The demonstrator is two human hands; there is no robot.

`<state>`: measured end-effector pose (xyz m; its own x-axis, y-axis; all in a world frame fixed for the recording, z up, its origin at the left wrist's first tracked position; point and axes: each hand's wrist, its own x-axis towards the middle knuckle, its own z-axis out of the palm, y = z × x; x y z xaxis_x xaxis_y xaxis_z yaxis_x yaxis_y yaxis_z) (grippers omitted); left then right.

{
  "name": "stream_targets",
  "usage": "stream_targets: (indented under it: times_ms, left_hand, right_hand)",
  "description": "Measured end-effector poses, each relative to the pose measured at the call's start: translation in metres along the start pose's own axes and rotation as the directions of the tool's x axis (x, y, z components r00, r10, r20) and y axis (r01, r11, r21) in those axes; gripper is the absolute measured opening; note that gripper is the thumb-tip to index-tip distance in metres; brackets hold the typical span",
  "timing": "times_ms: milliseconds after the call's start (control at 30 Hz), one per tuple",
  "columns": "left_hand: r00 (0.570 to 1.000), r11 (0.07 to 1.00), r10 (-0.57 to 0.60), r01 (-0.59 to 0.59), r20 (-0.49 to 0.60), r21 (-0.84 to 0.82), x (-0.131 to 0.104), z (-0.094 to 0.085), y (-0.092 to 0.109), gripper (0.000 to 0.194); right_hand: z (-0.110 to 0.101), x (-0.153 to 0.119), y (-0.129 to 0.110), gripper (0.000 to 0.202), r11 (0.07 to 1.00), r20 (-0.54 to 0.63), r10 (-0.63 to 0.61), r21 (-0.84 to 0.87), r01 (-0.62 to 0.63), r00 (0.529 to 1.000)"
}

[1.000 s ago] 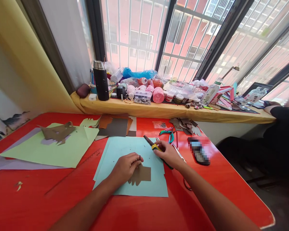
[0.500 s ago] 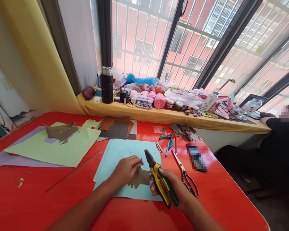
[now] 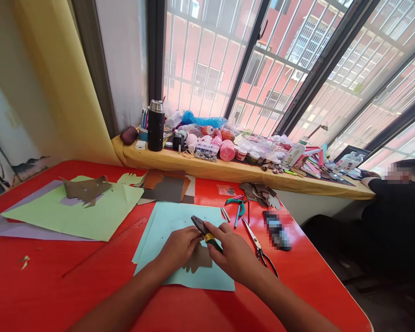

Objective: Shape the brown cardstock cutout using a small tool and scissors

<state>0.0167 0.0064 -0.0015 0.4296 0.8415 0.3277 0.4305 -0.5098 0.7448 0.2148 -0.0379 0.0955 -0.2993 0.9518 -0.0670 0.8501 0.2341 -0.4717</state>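
Note:
My left hand (image 3: pixel 180 248) is closed in a pinch at the upper edge of a brown cut-out piece (image 3: pixel 203 258) with scalloped fingers along its lower left. Its fingertips are partly covered. My right hand (image 3: pixel 233 251) grips pliers (image 3: pixel 211 240) with dark jaws and yellow-green handles, its thumb and fingers wrapped round them. The plier jaws lie across the left fingertips; whether they clamp anything is hidden. Beneath both hands are light blue sheets (image 3: pixel 161 226) on the red table (image 3: pixel 124 295).
Scissors (image 3: pixel 259 246), a phone (image 3: pixel 277 230) and pens (image 3: pixel 237 216) lie to the right. Brown scraps (image 3: pixel 261 194) sit behind them. Green paper (image 3: pixel 90 221) with a brown cut-out (image 3: pixel 86 189) is on the left. A black flask (image 3: pixel 155 127) stands on the cluttered sill. A person (image 3: pixel 397 216) sits far right.
My right hand has moved left and turned the pliers so their jaws reach over the left fingertips. A small dark stub seen between those fingertips is now covered. The view has shifted slightly.

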Motion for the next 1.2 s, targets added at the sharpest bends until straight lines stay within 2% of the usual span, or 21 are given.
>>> stream_targets:
  times_ms: [67,133,233,300,400,433,533,667,800,967,1067,1200]
  left_hand:
    - [1.0,1.0,0.004,-0.004,0.005,-0.001,0.0,0.0,0.0,0.024]
    - [1.0,1.0,0.012,-0.012,0.015,-0.004,0.0,-0.001,0.001,0.025]
    - [1.0,1.0,0.011,-0.011,0.028,-0.011,0.0,-0.001,0.002,0.027]
    - [1.0,1.0,0.004,-0.004,0.031,-0.012,0.0,-0.001,0.002,0.026]
    - [1.0,1.0,0.001,-0.001,0.011,-0.006,0.0,-0.001,0.001,0.024]
    - [1.0,1.0,0.007,-0.007,0.009,-0.003,0.0,-0.001,0.001,0.024]
    - [0.999,1.0,0.031,-0.031,0.035,0.002,0.0,-0.001,0.001,0.026]
    - [0.999,1.0,0.002,-0.003,0.035,0.01,0.0,-0.001,0.002,0.026]
    - [0.999,1.0,-0.017,0.016,0.029,0.011,-0.001,0.0,0.002,0.025]
    - [0.999,0.999,-0.033,0.033,0.008,-0.014,-0.002,0.0,0.003,0.024]
    - [1.0,0.999,-0.027,0.027,0.011,0.019,-0.002,0.0,0.003,0.024]
    - [1.0,1.0,-0.009,0.009,0.021,0.024,-0.002,0.001,0.003,0.025]
  right_hand:
    - [-0.006,0.004,-0.003,0.059,0.999,0.01,-0.014,-0.033,0.014,1.0]
    - [-0.015,0.007,-0.005,0.058,0.999,-0.027,-0.041,0.015,0.041,0.999]
    - [-0.022,0.01,-0.009,0.057,0.989,-0.175,-0.065,0.122,0.087,0.982]
    - [-0.017,0.011,-0.007,0.059,0.985,-0.244,-0.04,0.153,0.079,0.969]
    - [0.0,0.008,0.001,0.062,0.994,-0.023,-0.05,0.099,0.052,0.998]
    - [0.005,0.007,0.003,0.062,0.993,-0.026,-0.04,0.107,0.043,0.999]
    - [0.006,0.004,0.007,0.059,0.978,-0.126,0.015,0.206,0.012,0.992]
    - [-0.004,0.0,0.003,0.057,0.975,-0.089,0.002,0.223,0.018,0.996]
    - [-0.005,-0.002,-0.001,0.062,0.993,-0.036,-0.039,0.112,0.043,0.999]
    - [-0.015,0.003,-0.006,0.064,0.988,0.096,-0.083,-0.12,0.095,0.992]
    - [-0.03,0.006,-0.012,0.064,0.983,0.057,-0.11,-0.14,0.117,0.992]
    - [-0.041,0.011,-0.021,0.062,0.989,-0.097,-0.15,-0.021,0.148,0.984]
